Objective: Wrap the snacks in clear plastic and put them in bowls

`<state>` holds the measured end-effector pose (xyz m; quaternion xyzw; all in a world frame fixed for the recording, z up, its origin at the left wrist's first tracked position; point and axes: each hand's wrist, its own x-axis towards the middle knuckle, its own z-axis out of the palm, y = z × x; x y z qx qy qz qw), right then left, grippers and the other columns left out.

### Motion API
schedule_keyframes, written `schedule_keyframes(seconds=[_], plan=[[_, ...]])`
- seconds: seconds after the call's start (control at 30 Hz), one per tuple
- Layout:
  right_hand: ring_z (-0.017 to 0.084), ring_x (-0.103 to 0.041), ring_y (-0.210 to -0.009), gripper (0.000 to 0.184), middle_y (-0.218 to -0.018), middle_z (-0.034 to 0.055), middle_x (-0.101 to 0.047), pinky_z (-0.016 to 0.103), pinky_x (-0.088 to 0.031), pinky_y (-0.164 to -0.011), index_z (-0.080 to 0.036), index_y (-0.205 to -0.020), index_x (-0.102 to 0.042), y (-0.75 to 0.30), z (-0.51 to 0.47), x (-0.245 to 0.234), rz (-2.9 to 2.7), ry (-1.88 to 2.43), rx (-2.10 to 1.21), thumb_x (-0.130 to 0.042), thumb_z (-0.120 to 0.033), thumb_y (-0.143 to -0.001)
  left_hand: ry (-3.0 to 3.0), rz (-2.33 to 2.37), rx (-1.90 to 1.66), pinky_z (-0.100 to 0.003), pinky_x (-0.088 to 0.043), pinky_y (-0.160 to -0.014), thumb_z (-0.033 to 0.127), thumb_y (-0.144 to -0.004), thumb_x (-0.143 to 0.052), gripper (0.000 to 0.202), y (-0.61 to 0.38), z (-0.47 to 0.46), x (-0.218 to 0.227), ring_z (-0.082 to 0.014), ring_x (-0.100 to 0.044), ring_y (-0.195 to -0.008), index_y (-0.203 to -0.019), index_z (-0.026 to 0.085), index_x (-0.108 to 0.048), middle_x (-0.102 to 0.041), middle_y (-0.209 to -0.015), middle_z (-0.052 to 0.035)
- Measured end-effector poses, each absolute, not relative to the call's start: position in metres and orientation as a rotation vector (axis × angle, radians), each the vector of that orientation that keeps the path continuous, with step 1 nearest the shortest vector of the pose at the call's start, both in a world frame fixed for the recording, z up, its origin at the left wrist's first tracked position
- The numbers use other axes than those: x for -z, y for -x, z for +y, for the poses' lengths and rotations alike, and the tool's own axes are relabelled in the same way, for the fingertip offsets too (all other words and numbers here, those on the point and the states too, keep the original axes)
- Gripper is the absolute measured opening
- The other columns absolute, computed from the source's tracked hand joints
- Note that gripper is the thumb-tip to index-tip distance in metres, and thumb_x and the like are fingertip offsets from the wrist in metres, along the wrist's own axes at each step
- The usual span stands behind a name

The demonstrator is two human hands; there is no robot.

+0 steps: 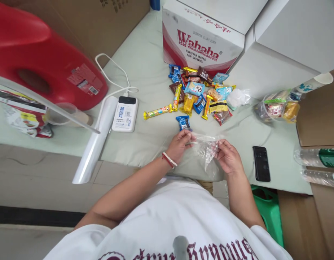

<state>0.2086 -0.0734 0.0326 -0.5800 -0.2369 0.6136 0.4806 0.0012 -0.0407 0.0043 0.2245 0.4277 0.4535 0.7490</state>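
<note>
My left hand [180, 144] and my right hand [228, 156] each pinch an edge of a clear plastic bag [205, 146] and hold it stretched between them over the pale green table [145, 68]. A red-and-white wrapper shows faintly through the bag near my right fingers. Just beyond my left hand lies a blue snack packet [183, 122]. Farther back sits a pile of several wrapped snacks [199, 94], with a long yellow candy bar [157, 112] at its left.
A Wahaha water box [199, 39] stands behind the pile. A filled clear bag of snacks [277, 106] lies at right, a black phone [261, 163] beside my right hand. A white power bank [125, 113], a plastic roll [95, 144] and a red jug [48, 65] are at left.
</note>
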Motion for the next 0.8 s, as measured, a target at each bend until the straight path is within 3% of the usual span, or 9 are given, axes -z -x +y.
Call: schedule_keyframes(seconds=[0.07, 0.13, 0.27, 0.37, 0.5, 0.67, 0.8], plan=[[0.009, -0.048, -0.056, 0.041, -0.074, -0.0035, -0.061, 0.021, -0.04, -0.047, -0.022, -0.082, -0.064, -0.211, -0.071, -0.03, -0.585, 1.456, -1.538, -0.093, -0.045, -0.064, -0.387, 0.957, -0.98, -0.025, -0.054, -0.069, 0.044, -0.081, -0.077, 0.034, -0.002, -0.04, -0.006, -0.0135, -0.068, -0.077, -0.087, 0.021, -0.054, -0.068, -0.084, 0.0002], [0.008, -0.042, -0.052, 0.043, -0.069, -0.0045, -0.057, 0.02, -0.036, -0.042, -0.021, -0.082, -0.062, -0.208, -0.07, -0.027, -0.637, 1.51, -1.527, -0.092, -0.049, -0.065, -0.367, 1.037, -1.004, -0.023, -0.051, -0.059, 0.043, -0.088, -0.07, 0.03, -0.007, -0.039, -0.006, -0.0101, -0.061, -0.06, -0.087, 0.022, -0.05, -0.061, -0.075, 0.0036], [0.014, -0.059, -0.073, 0.053, -0.089, 0.001, -0.065, 0.023, -0.052, -0.055, -0.024, -0.1, -0.063, -0.188, -0.072, -0.025, -0.712, 1.561, -1.394, -0.08, -0.066, -0.073, -0.51, 1.231, -1.182, -0.019, -0.032, -0.042, 0.043, -0.099, -0.056, 0.026, -0.019, -0.041, 0.0, -0.0072, -0.039, -0.045, -0.086, 0.023, -0.047, -0.049, -0.066, 0.0069], [0.016, -0.062, -0.079, 0.063, -0.099, 0.0013, -0.066, 0.025, -0.053, -0.059, -0.028, -0.118, -0.061, -0.171, -0.074, -0.024, -0.844, 1.568, -1.379, -0.086, -0.058, -0.069, -0.598, 1.258, -1.272, -0.02, -0.031, -0.044, 0.047, -0.101, -0.055, 0.028, -0.02, -0.043, 0.004, -0.0088, -0.039, -0.049, -0.087, 0.024, -0.047, -0.048, -0.067, 0.0062], [0.013, -0.053, -0.063, 0.043, -0.073, -0.002, -0.06, 0.026, -0.047, -0.056, -0.022, -0.1, -0.068, -0.171, -0.071, -0.021, -1.008, 1.591, -1.382, -0.082, -0.051, -0.072, -0.653, 1.26, -1.347, -0.02, -0.032, -0.047, 0.052, -0.099, -0.057, 0.033, -0.01, -0.041, 0.007, -0.01, -0.039, -0.053, -0.085, 0.023, -0.047, -0.045, -0.064, 0.0062], [0.017, -0.057, -0.076, 0.041, -0.086, 0.003, -0.065, 0.027, -0.051, -0.058, -0.022, -0.096, -0.068, -0.179, -0.071, -0.026, -1.033, 1.695, -1.094, -0.073, -0.059, -0.08, -0.502, 1.211, -1.383, -0.019, -0.027, -0.042, 0.057, -0.094, -0.062, 0.038, -0.002, -0.042, 0.002, -0.0089, -0.035, -0.051, -0.085, 0.024, -0.044, -0.043, -0.066, 0.007], [0.019, -0.063, -0.08, 0.045, -0.084, 0.0017, -0.067, 0.028, -0.053, -0.063, -0.024, -0.102, -0.067, -0.145, -0.08, -0.028, -1.058, 1.541, -1.398, -0.078, -0.06, -0.078, -0.599, 1.1, -1.379, -0.018, -0.033, -0.045, 0.065, -0.092, -0.062, 0.044, -0.012, -0.056, -0.007, -0.0091, -0.041, -0.056, -0.085, 0.023, -0.048, -0.048, -0.07, 0.0051]])
